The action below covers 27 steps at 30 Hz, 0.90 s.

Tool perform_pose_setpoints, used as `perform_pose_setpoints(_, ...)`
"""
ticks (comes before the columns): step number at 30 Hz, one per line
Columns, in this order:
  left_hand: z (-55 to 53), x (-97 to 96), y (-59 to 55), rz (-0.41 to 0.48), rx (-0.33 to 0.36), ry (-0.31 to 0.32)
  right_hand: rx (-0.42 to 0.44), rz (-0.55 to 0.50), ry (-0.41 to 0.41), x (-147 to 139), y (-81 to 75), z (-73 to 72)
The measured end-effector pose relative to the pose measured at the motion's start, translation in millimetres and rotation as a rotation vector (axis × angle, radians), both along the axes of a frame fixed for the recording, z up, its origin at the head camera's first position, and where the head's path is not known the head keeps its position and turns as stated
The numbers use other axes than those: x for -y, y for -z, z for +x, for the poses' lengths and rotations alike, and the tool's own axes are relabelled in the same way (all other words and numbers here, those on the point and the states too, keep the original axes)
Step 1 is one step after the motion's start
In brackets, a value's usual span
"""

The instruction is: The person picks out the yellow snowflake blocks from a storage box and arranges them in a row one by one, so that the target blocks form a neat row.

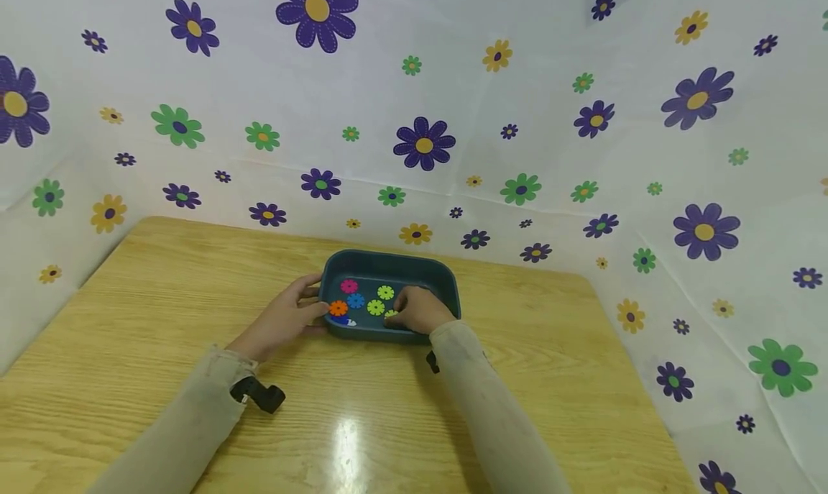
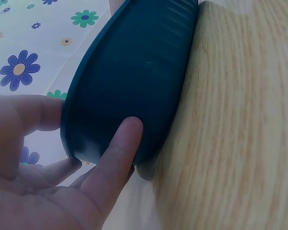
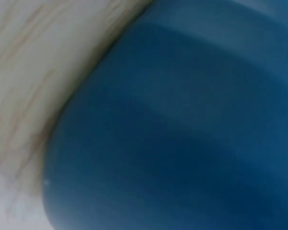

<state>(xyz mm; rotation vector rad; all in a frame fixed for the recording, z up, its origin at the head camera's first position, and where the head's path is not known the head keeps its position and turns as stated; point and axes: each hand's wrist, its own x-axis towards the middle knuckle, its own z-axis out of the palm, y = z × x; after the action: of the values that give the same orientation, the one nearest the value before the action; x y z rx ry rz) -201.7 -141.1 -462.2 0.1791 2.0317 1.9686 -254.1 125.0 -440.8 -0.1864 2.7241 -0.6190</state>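
A dark teal tray (image 1: 391,259) stands on the wooden table with flower-shaped plastic discs inside. My left hand (image 1: 287,318) holds the tray's left end. The left wrist view has its fingers (image 2: 127,136) against the outer wall. Reaching into the tray, my right hand (image 1: 422,309) pinches a yellow-green disc (image 1: 391,314), partly hidden by the fingers. Two other yellow-green discs, the upper one (image 1: 385,293) and the lower one (image 1: 376,308), lie to its left. The right wrist view shows only the tray's outside wall (image 3: 173,120), not the hand.
Towards the tray's left end lie a pink disc (image 1: 349,286), a blue disc (image 1: 356,301) and an orange disc (image 1: 338,308). A blue-and-white piece (image 1: 346,321) is in the near left corner. Behind the table (image 1: 213,264) hangs a white flower-patterned cloth (image 1: 362,91).
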Motion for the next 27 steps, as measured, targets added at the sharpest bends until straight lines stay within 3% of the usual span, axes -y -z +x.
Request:
perform_pose_setpoints(12,23.6,-13.4,0.4,0.0,0.007,-0.068,-0.018,-0.104,-0.09,-11.6,-2.0,15.5)
perform_pose_setpoints(21,21.6,-13.8,4.7,-0.022,0.029,-0.078,-0.031,-0.184,-0.122,-15.9,-1.1,12.0)
perform_pose_setpoints(27,21.6,-14.9,1.3,-0.025,0.015,-0.072,-0.077,-0.192,-0.13,-16.6,-6.1,11.6)
